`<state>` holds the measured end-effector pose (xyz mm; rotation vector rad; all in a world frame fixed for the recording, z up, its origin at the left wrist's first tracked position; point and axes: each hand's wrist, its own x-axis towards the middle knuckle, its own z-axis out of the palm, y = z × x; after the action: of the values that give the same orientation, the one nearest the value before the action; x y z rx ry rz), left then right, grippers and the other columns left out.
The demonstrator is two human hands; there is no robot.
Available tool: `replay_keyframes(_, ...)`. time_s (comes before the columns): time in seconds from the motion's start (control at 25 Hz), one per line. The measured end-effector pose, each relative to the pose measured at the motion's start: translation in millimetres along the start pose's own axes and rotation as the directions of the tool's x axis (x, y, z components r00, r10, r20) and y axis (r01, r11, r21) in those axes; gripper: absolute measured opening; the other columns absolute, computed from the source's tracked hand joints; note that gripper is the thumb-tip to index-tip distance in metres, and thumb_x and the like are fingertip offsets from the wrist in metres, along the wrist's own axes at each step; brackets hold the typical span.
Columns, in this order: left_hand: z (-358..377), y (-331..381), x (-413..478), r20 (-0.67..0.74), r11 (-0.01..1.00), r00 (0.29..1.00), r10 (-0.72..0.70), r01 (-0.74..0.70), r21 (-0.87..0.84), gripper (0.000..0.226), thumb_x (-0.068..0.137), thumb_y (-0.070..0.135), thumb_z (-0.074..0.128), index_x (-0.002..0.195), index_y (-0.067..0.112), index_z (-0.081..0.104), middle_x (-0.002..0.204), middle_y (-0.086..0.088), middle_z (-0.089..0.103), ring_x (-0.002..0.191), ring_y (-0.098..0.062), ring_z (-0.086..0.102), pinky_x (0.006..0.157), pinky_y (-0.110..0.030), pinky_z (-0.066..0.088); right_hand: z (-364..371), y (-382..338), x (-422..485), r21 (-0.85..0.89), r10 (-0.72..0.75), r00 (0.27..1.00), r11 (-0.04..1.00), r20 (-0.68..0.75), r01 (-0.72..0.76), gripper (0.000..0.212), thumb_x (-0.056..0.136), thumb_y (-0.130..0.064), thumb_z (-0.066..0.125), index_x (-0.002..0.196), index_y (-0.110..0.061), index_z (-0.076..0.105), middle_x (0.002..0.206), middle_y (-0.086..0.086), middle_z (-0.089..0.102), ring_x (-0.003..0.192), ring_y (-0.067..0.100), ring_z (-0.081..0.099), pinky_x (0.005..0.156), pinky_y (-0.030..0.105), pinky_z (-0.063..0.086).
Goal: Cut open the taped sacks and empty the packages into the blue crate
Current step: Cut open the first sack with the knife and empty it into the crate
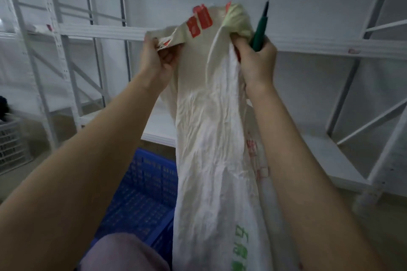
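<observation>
Fingers grip sack above blue crate; white shelving, perhaps concrete floor.

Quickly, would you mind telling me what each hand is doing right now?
Left hand: grips the upper edge of the white sack.
Right hand: grips the sack's other edge together with the green cutter.

White metal shelving racks stood behind the fingers; a white lattice plastic basket sat well below and left of them.
</observation>
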<state>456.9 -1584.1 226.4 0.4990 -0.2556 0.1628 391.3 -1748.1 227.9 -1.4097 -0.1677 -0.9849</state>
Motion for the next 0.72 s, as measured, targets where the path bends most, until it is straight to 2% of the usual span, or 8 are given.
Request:
replay_keyframes(0.08,-39.3,17.7,6.1,-0.103,0.999,0.994,0.042,-0.045,-0.023,0.03,0.099,0.02,0.041,0.084,-0.001,0.057,0.055,-0.013,0.066,0.065,-0.024,0.064,0.064,-0.031,0.057,36.0,20.0,-8.7,0.019,0.046,0.994,0.999,0.099,-0.049,0.016,0.078,-0.024,0.077,0.075,-0.022,0.061,0.078,0.001,0.066,0.078,0.018,0.064,0.079,0.038,0.054)
replay_keyframes(0.2,-87.7,53.7,12.6,-0.219,0.991,0.971,0.1,-0.115,-0.061,0.032,0.099,0.022,0.041,0.088,-0.003,0.058,0.068,-0.017,0.067,0.073,-0.027,0.063,0.069,-0.031,0.055,87.4,35.3,-24.4,0.003,0.081,0.965,0.996,0.249,-0.085,0.016,0.082,-0.028,0.074,0.082,-0.016,0.063,0.08,0.001,0.065,0.078,0.018,0.064,0.079,0.038,0.055)
replay_keyframes(0.32,-111.8,78.3,14.5,-0.259,0.987,0.955,0.145,-0.158,-0.029,0.025,0.097,0.016,0.043,0.087,-0.002,0.057,0.083,-0.017,0.063,0.078,-0.026,0.062,0.063,-0.028,0.054,126.7,31.6,-17.2,0.02,0.072,0.978,0.997,0.197,-0.077,0.016,0.084,-0.027,0.071,0.086,-0.014,0.062,0.078,-0.003,0.063,0.08,0.018,0.064,0.08,0.036,0.055)
replay_keyframes(0.44,-127.0,81.7,21.0,-0.266,0.986,0.949,0.169,-0.166,0.034,0.024,0.098,0.02,0.041,0.096,0.003,0.059,0.088,-0.014,0.066,0.083,-0.024,0.063,0.069,-0.029,0.054,154.0,32.3,-5.6,0.007,0.077,0.985,0.997,0.154,-0.079,0.015,0.086,-0.027,0.069,0.087,-0.016,0.059,0.074,-0.009,0.058,0.08,0.014,0.06,0.076,0.027,0.05)
replay_keyframes(0.52,-143.7,77.8,24.9,-0.273,0.989,0.951,0.145,-0.129,0.074,0.031,0.098,0.028,0.043,0.116,0.007,0.057,0.098,-0.012,0.067,0.089,-0.024,0.064,0.08,-0.032,0.054,167.7,53.7,-13.5,-0.067,0.131,0.972,0.991,0.194,-0.12,0.019,0.086,-0.033,0.068,0.089,-0.017,0.061,0.079,-0.006,0.061,0.083,0.016,0.061,0.077,0.027,0.048)
replay_keyframes(0.6,-164.1,70.9,20.4,-0.274,0.98,0.958,0.09,-0.036,0.197,0.046,0.095,0.04,0.046,0.129,0.009,0.05,0.12,-0.01,0.062,0.106,-0.025,0.06,0.091,-0.037,0.051,180.9,80.9,-32.5,-0.138,0.201,0.943,0.976,0.265,-0.169,0.025,0.086,-0.04,0.067,0.092,-0.015,0.063,0.082,-0.003,0.063,0.085,0.019,0.063,0.076,0.029,0.049)
replay_keyframes(0.64,-174.5,65.0,13.0,-0.259,0.954,0.965,0.042,0.038,0.297,0.055,0.092,0.047,0.048,0.133,0.009,0.047,0.129,-0.008,0.056,0.115,-0.025,0.056,0.095,-0.039,0.048,186.7,92.8,-41.6,-0.158,0.224,0.926,0.97,0.304,-0.183,0.026,0.086,-0.041,0.066,0.09,-0.015,0.063,0.08,-0.004,0.062,0.082,0.019,0.063,0.073,0.028,0.049)
replay_keyframes(0.72,-193.1,50.0,-10.5,-0.252,0.826,0.964,-0.079,0.205,0.525,0.059,0.088,0.052,0.051,0.13,0.01,0.046,0.125,-0.003,0.055,0.115,-0.022,0.053,0.095,-0.037,0.045,198.3,110.1,-57.3,-0.198,0.262,0.89,0.96,0.373,-0.199,0.025,0.087,-0.04,0.065,0.084,-0.016,0.059,0.071,-0.008,0.057,0.072,0.013,0.058,0.065,0.024,0.044)
